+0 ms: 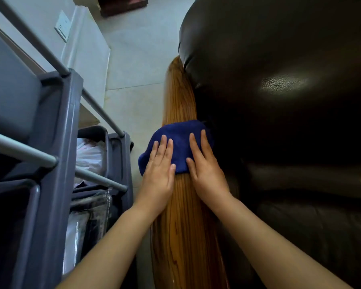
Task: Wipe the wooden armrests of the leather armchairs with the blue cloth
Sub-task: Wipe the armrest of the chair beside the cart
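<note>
A long glossy wooden armrest (178, 101) runs up the middle of the view, along the left side of a dark leather armchair (279, 90). A folded blue cloth (180, 140) lies across the armrest about halfway along it. My left hand (158, 170) presses flat on the cloth's left part, fingers together. My right hand (204, 163) presses flat on its right part, beside the leather cushion. Both palms lie on top of the cloth; neither hand wraps around it.
A grey cleaning cart (56, 155) with metal rails stands close on the left, holding white plastic bags (90, 153). Pale tiled floor (133, 63) shows between the cart and the armrest. A white wall panel (88, 44) stands at the upper left.
</note>
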A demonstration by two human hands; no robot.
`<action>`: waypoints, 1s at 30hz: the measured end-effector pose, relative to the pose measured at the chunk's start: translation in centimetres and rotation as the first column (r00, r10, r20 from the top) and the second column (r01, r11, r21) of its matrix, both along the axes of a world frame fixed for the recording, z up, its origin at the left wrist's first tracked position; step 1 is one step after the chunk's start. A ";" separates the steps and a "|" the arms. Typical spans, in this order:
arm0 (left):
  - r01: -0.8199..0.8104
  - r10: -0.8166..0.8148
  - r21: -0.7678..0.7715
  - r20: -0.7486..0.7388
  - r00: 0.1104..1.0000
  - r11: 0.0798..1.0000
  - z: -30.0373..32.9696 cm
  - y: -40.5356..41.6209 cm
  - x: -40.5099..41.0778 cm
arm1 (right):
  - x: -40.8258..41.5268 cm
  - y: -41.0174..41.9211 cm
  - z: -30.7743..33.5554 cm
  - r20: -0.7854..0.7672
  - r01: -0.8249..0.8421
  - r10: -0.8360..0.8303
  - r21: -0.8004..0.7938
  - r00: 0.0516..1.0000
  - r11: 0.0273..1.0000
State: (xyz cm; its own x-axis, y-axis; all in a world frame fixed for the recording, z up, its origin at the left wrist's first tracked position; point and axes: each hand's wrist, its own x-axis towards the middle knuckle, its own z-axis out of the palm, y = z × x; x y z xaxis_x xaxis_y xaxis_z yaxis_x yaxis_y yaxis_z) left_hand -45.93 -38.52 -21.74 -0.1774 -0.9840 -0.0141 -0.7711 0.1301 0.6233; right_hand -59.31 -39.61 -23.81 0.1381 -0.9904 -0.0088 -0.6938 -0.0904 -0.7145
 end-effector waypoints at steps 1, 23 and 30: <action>0.001 -0.001 0.004 0.004 1.000 1.000 0.1 -0.6 -0.1 | 0.2 -0.4 0.0 -0.010 0.006 -0.006 0.005 1.000 1.000; -0.045 0.044 0.064 0.023 0.999 0.997 3.7 -11.9 1.2 | -3.7 -12.2 3.8 -0.029 -0.126 0.126 0.002 0.992 0.992; -0.139 0.139 0.015 -0.007 0.990 0.990 3.5 -11.1 1.2 | -3.0 -11.2 3.5 -0.002 -0.016 0.016 -0.005 1.000 1.000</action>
